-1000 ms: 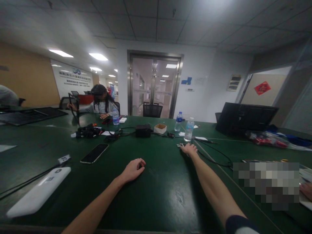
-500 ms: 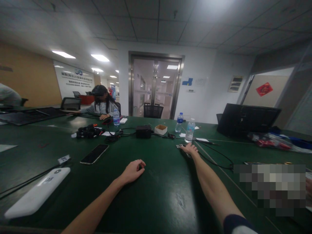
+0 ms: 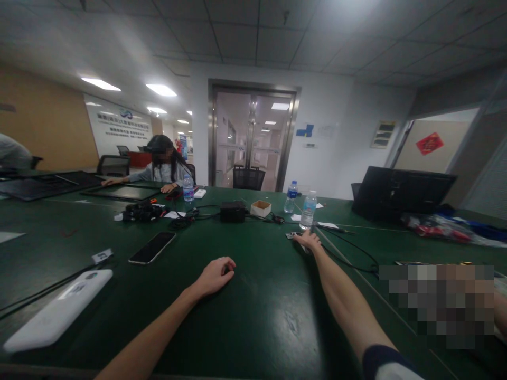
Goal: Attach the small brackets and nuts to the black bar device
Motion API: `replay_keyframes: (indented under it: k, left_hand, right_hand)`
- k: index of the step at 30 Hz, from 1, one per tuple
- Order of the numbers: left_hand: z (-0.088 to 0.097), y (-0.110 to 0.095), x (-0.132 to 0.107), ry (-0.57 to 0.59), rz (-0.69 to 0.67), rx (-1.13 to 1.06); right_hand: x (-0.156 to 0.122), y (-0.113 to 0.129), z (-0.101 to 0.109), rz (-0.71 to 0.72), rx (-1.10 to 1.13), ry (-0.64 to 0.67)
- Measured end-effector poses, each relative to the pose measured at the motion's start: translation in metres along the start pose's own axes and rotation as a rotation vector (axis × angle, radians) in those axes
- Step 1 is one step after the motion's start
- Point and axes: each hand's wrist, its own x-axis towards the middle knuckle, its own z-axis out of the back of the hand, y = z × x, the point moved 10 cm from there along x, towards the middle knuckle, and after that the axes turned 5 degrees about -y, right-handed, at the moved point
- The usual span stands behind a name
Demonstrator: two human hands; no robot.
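Note:
My left hand (image 3: 215, 275) rests on the green table (image 3: 257, 316) near its middle. Its fingers are curled in, with a ring on one finger and something small and dark under the fingertips. My right hand (image 3: 308, 240) is stretched far forward and lies flat on the table, fingers out. Its fingertips touch a small silvery item (image 3: 291, 235), and a black cable (image 3: 348, 258) runs just to its right.
A black phone (image 3: 152, 248) and a white flat device (image 3: 59, 311) lie at the left. Two water bottles (image 3: 308, 210), a small cardboard box (image 3: 261, 209), a black box (image 3: 233, 211) and cables sit further back. A person (image 3: 164, 166) sits across the table, and a black case (image 3: 400, 192) stands at the right.
The person across the table has laid a dark flat item down. My own hands have stayed almost still, and the view has shifted slightly.

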Motion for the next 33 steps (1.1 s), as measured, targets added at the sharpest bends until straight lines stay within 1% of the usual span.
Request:
replay_keyframes:
  k: [7,12,23,28,33]
  left_hand:
    - [0.001,0.000,-0.001,0.002,0.002,-0.014]
    - [0.001,0.000,-0.003,0.022,0.032,-0.021]
    - [0.000,-0.001,0.000,-0.006,-0.006,0.015]
    - [-0.001,0.002,0.000,-0.002,-0.006,0.001]
    - [0.000,0.002,-0.001,-0.004,0.006,-0.007]
  right_hand:
    - [-0.002,-0.001,0.002,-0.007,0.022,0.009]
    - [-0.002,-0.001,0.001,-0.009,0.018,0.029]
    - [-0.002,-0.003,0.003,-0.028,0.037,-0.002]
    - [-0.010,-0.001,0.011,-0.019,0.057,-0.023]
    - [-0.024,-0.001,0.020,0.036,0.059,-0.071]
